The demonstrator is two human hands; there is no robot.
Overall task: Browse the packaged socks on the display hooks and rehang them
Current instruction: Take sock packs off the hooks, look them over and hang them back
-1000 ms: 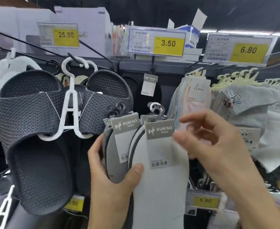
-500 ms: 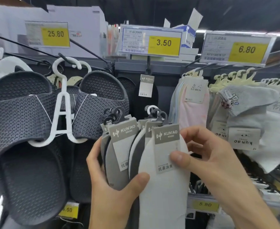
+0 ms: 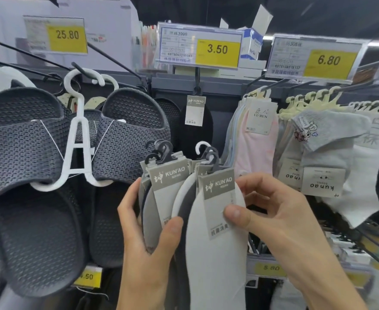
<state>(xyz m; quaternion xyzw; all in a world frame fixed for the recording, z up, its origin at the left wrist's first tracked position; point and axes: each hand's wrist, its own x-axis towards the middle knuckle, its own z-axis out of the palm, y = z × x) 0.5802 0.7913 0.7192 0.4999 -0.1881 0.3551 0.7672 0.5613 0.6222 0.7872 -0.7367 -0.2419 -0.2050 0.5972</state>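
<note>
- Grips a fan of socks [image 3: 151, 212] in the left hand [image 3: 148, 242], thumb curled across the front, well below the 3.50 tag [image 3: 217, 49] and slightly left of it.
- Pinches the white pack [image 3: 215, 265] at the front with the right hand [image 3: 271, 215], thumb pressed on its label and fingers curled behind, well below the tag.
- Holds the packs' own hooks [image 3: 165, 151] free in the air, off the rod [image 3: 197, 89] just under the tag; leaves one black pack [image 3: 197, 135] hanging there.
- Looks like mid-browse, with rehanging not yet done.
- Peel the white pack aside by its card, not by the fabric, to spare the label from tearing.
- Turn the hooks to face one way before lifting; appear bunched and crossed now, in two clusters.
- Raise the bundle toward the tag and thread the hooks onto the rod from its tip, one cluster at a time.
- Steer clear of the slippers [image 3: 125, 139] low and left of the tag; likely to snag a hook.
- Loosen the left thumb only after feeling the rod take the weight.
</note>
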